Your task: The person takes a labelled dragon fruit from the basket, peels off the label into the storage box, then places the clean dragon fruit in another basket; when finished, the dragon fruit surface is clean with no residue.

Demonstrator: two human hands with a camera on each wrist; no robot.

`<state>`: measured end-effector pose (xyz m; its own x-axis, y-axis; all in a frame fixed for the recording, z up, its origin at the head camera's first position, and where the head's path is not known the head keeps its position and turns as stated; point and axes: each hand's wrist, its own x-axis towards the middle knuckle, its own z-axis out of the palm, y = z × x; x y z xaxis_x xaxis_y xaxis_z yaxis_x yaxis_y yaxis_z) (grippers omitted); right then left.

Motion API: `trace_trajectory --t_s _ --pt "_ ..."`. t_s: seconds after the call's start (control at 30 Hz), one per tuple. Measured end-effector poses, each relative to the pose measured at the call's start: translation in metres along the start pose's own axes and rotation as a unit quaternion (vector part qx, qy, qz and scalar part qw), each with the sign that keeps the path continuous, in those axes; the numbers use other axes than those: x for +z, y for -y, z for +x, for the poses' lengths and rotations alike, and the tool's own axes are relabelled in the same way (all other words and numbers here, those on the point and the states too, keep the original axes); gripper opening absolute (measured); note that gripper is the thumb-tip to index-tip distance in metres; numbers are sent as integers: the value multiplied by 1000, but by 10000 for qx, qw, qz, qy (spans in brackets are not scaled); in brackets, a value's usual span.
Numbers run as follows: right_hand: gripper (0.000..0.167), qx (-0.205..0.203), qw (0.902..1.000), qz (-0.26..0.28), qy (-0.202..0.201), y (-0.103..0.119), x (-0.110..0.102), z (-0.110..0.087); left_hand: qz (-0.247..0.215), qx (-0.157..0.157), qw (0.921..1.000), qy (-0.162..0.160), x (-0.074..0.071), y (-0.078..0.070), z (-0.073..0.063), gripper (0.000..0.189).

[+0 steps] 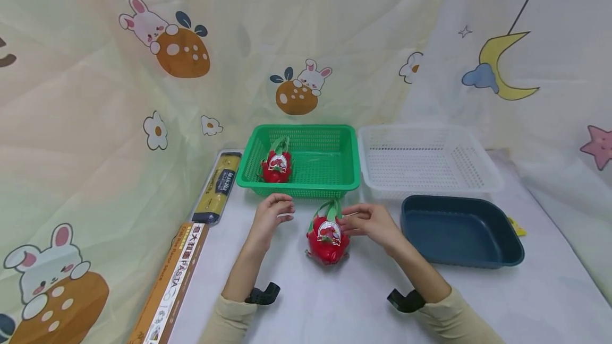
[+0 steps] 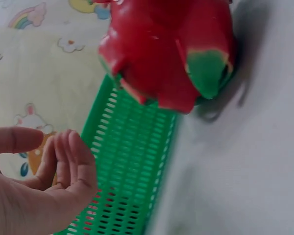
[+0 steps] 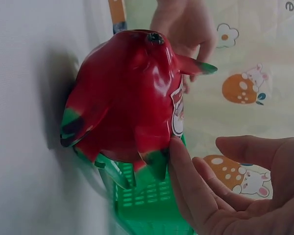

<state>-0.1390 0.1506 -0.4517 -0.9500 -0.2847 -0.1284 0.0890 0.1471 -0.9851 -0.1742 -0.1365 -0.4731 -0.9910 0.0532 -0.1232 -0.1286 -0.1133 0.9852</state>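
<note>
A red dragon fruit [image 1: 328, 240] with green leaf tips and a round label lies on the white table, in front of the green basket. My right hand [image 1: 370, 223] is at its right side; in the right wrist view the fingertips [image 3: 179, 152] touch the fruit near the label, thumb held apart. To the left of the fruit, my left hand [image 1: 272, 219] hovers with loosely curled fingers and nothing in them. The left wrist view shows that hand [image 2: 54, 181] apart from the dragon fruit [image 2: 161, 54]. Another dragon fruit [image 1: 277, 166] sits in the left part of the green basket [image 1: 298, 190].
Right of the green basket stands a white basket [image 1: 430, 187], with a dark blue tray [image 1: 461, 261] in front of it. A small yellow item [image 1: 517, 226] shows behind the tray. Along the left edge lie a yellow pasta packet [image 1: 217, 187] and a long pasta box [image 1: 169, 283].
</note>
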Motion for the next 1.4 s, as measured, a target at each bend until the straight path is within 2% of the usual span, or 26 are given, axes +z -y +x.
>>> trace_trajectory --t_s 0.1,0.27,0.43,0.53,0.8,0.97,1.17,1.4 --pt "37 87 10000 -8 42 0 0 0 271 -86 9995 166 6 9 2 31" --pt "37 261 9996 -49 115 0 -1 2 433 -266 9974 506 16 22 13 38" --pt "38 295 9994 -57 185 1 -2 3 291 -540 9931 1003 23 35 26 46" --pt "41 274 9994 -73 190 2 -2 3 207 -732 9899 1196 26 39 34 49" --pt "54 249 9992 57 297 2 -3 0 1 -1037 9870 1230 25 42 43 54" --pt "52 223 9990 113 384 -1 -3 -3 -232 -1090 9845 1358 22 39 40 58" --pt "49 285 9989 -226 295 -6 -2 -5 -535 -1144 9823 1381 20 35 35 59" --pt "44 148 9992 -232 299 -10 -2 -10 -546 -1123 9825 1380 21 36 33 62"
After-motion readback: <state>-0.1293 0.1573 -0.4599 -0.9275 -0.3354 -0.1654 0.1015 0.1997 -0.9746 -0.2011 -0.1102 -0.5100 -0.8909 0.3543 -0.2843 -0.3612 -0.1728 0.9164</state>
